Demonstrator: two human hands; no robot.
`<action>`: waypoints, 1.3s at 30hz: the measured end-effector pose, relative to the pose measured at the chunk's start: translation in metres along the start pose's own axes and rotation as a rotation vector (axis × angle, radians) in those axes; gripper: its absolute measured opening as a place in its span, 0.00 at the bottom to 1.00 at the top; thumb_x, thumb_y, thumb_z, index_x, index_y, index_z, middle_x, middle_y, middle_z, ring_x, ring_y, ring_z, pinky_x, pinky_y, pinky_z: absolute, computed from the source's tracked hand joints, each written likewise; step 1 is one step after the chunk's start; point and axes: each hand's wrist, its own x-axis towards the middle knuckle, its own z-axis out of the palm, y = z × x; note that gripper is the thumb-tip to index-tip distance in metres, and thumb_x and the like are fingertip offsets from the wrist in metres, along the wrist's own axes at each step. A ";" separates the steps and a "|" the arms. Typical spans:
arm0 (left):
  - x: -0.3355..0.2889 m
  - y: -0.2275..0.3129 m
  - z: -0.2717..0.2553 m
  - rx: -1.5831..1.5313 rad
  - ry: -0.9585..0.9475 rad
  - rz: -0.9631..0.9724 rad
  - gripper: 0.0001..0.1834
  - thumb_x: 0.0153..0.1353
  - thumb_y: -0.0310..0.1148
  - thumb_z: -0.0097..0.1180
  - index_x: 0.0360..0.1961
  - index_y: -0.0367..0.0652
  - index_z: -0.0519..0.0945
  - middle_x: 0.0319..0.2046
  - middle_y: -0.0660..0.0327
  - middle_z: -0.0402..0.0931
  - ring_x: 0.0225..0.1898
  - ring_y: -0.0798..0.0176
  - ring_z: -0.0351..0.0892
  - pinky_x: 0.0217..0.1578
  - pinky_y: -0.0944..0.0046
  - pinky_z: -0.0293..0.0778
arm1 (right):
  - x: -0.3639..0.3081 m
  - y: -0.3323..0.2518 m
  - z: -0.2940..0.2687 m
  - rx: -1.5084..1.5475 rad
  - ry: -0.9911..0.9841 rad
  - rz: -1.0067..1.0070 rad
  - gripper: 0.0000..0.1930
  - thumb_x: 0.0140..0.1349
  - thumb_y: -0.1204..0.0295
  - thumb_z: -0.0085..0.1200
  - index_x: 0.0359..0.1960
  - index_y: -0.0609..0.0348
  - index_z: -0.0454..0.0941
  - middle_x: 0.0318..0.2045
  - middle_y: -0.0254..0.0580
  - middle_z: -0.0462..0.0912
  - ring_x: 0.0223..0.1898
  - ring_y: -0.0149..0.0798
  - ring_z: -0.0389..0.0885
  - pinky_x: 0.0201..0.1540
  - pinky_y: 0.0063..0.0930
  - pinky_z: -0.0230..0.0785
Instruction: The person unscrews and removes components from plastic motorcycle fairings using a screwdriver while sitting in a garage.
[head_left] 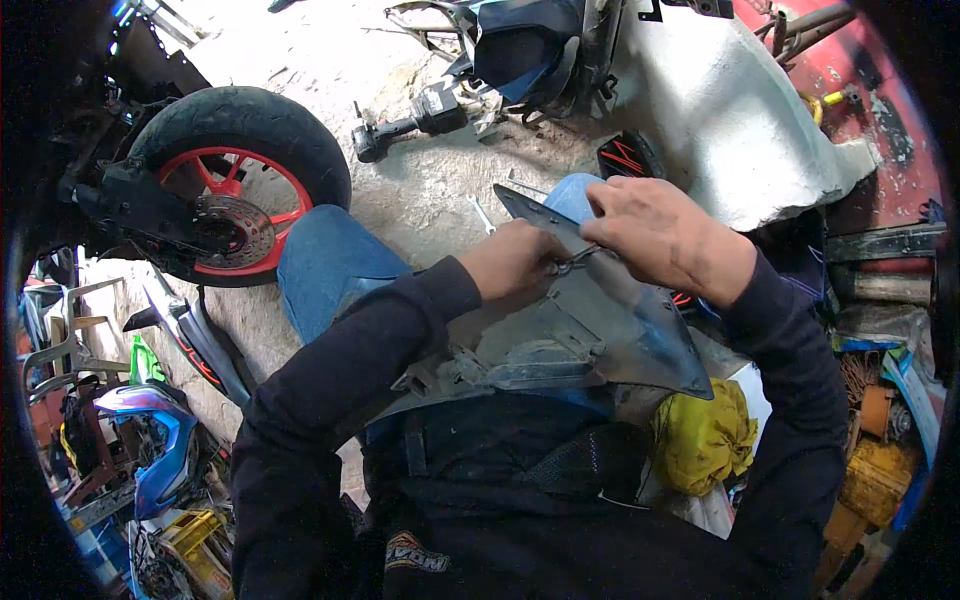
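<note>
A dark grey plastic motorcycle fairing panel lies across my lap with its moulded inner side up. Its pointed end tilts away from me, between my knees. My left hand is closed at the panel's left edge, fingers curled over it. From the right, my right hand reaches over the panel, its fingers pinched together close to the left fingertips. A thin metal piece shows between the two hands; its kind is not clear, and the fingers partly cover it.
A motorcycle rear wheel with a red rim stands at left. On the concrete floor lie a dark power tool and a spanner. A yellow cloth bag sits at my right, and loose fairings lie at left.
</note>
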 end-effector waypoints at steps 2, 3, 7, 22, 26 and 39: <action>0.002 0.003 -0.002 -0.031 0.009 -0.024 0.13 0.52 0.30 0.59 0.39 0.39 0.84 0.32 0.44 0.81 0.36 0.42 0.81 0.40 0.50 0.76 | 0.006 0.014 0.013 0.154 0.304 -0.153 0.10 0.50 0.74 0.57 0.36 0.54 0.81 0.34 0.43 0.75 0.39 0.47 0.77 0.43 0.37 0.70; 0.003 0.005 -0.004 -0.059 0.015 -0.048 0.13 0.52 0.31 0.60 0.39 0.38 0.84 0.32 0.44 0.81 0.37 0.42 0.81 0.40 0.51 0.76 | 0.010 0.020 0.012 0.206 0.306 -0.145 0.09 0.51 0.73 0.57 0.36 0.56 0.81 0.31 0.44 0.78 0.39 0.49 0.78 0.43 0.40 0.69; 0.008 0.010 -0.003 -0.207 0.143 -0.116 0.13 0.52 0.33 0.62 0.37 0.37 0.84 0.32 0.44 0.81 0.37 0.42 0.81 0.40 0.52 0.76 | 0.039 0.017 -0.013 0.292 0.045 0.042 0.10 0.54 0.69 0.57 0.37 0.59 0.80 0.23 0.46 0.80 0.39 0.50 0.80 0.47 0.43 0.69; 0.006 0.004 -0.009 -0.102 0.082 -0.069 0.13 0.52 0.34 0.63 0.38 0.40 0.85 0.32 0.47 0.82 0.35 0.44 0.81 0.38 0.51 0.75 | 0.040 -0.004 -0.041 0.053 -0.157 0.190 0.11 0.62 0.66 0.52 0.42 0.56 0.79 0.31 0.47 0.79 0.44 0.51 0.78 0.50 0.39 0.68; 0.001 0.001 -0.006 -0.074 0.144 -0.019 0.13 0.53 0.34 0.64 0.39 0.40 0.85 0.32 0.47 0.82 0.35 0.45 0.81 0.38 0.52 0.76 | 0.041 -0.022 -0.048 0.100 -0.105 0.352 0.11 0.62 0.65 0.53 0.42 0.57 0.79 0.33 0.47 0.80 0.44 0.51 0.79 0.50 0.38 0.69; -0.005 -0.014 -0.003 -0.074 0.115 0.017 0.14 0.54 0.35 0.61 0.40 0.40 0.84 0.32 0.47 0.82 0.36 0.44 0.82 0.40 0.51 0.76 | 0.040 -0.010 -0.035 0.169 -0.020 0.118 0.12 0.58 0.69 0.56 0.42 0.59 0.76 0.38 0.45 0.77 0.44 0.51 0.77 0.50 0.40 0.67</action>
